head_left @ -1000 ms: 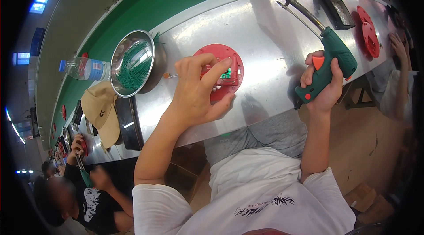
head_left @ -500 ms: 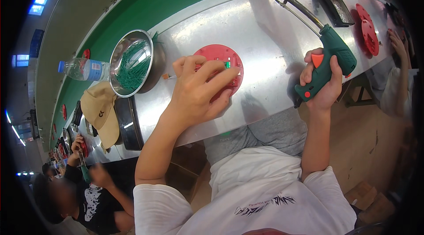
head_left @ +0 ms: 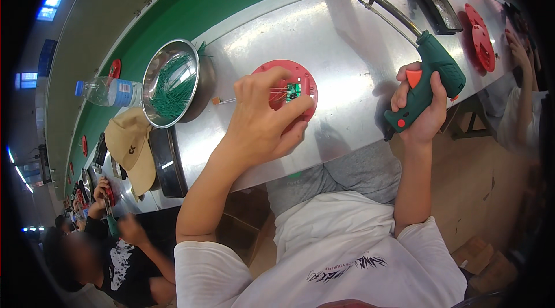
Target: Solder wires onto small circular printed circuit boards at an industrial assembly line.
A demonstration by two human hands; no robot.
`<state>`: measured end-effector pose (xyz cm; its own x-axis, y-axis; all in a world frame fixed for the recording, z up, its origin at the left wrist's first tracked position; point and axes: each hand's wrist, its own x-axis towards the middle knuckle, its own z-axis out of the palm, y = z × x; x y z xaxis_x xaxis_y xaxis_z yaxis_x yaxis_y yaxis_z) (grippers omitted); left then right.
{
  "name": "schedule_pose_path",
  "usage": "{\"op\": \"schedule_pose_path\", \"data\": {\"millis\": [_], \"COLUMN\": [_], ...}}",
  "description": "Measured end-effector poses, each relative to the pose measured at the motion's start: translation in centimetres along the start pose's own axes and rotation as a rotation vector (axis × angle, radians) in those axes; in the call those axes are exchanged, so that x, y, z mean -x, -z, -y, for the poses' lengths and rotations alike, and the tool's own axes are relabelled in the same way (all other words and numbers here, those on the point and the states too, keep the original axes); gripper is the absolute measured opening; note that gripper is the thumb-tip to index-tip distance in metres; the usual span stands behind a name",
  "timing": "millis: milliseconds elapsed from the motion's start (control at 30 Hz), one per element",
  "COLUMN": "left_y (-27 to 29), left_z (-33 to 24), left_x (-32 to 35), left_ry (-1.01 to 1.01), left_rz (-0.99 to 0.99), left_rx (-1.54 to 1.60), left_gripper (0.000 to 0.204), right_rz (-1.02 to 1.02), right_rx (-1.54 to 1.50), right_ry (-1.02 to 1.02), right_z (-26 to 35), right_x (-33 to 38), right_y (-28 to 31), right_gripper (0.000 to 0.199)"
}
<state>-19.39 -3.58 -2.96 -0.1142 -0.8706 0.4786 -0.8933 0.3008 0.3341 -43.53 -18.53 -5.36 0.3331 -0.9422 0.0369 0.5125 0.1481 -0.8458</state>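
Observation:
My right hand (head_left: 422, 105) is wrapped round the dark green grip of a soldering gun (head_left: 438, 68) with an orange trigger. Its metal barrel and thin side tube point up and to the left, clear of the bench. My left hand (head_left: 260, 114) is bent over a round red plastic housing (head_left: 310, 79), fingers apart, with the thumb low near its edge. A small green circuit board (head_left: 293, 91) and thin wires show in the housing between the fingers. A small orange-tipped part (head_left: 216, 101) on thin leads sticks out to the left, partly hidden by the hand.
On the metal bench (head_left: 347, 48) stand a steel bowl (head_left: 193, 94) of green wires, a plastic bottle (head_left: 110, 91), a tan cap (head_left: 130, 146) and a dark flat case (head_left: 169, 163). Far right are a black holder (head_left: 436, 7) and red housings (head_left: 483, 45). Other people sit at both sides.
My left hand's fingers have shifted over the red housing, uncovering more of the circuit board and wires. The soldering gun in my right hand has hardly moved.

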Motion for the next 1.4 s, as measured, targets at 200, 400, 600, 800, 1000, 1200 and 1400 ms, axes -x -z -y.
{"op": "schedule_pose_path", "data": {"millis": [200, 400, 600, 800, 1000, 1200, 1400], "left_y": [1.0, 1.1, 1.0, 1.3, 0.8, 1.3, 1.4], "left_z": [-0.2, -0.5, -0.4, -0.4, -0.1, 0.0, -0.6], "left_x": [-0.2, -0.5, -0.4, -0.3, 0.1, 0.1, -0.2], "left_ry": [0.015, -0.051, -0.05, -0.108, -0.007, -0.132, -0.093], "left_rz": [0.127, 0.052, 0.074, 0.101, -0.006, 0.046, -0.038], "left_rx": [-0.061, -0.14, -0.14, -0.225, -0.106, -0.176, -0.043], "left_gripper": [0.047, 0.04, 0.037, 0.039, 0.039, 0.033, 0.029], "right_rz": [-0.005, 0.004, -0.002, 0.014, 0.016, 0.021, 0.026], "right_rx": [-0.002, 0.001, 0.003, -0.011, -0.012, -0.01, -0.015], "right_ry": [-0.002, 0.003, 0.006, -0.006, 0.001, 0.004, 0.007], "right_z": [0.0, 0.0, 0.0, 0.0, 0.0, -0.1, -0.1], "right_x": [0.0, 0.0, 0.0, 0.1, 0.1, 0.1, 0.2], "right_y": [-0.1, -0.1, 0.0, -0.1, 0.0, 0.1, 0.2], "right_gripper": [0.046, 0.046, 0.046, 0.046, 0.046, 0.046, 0.045]}}
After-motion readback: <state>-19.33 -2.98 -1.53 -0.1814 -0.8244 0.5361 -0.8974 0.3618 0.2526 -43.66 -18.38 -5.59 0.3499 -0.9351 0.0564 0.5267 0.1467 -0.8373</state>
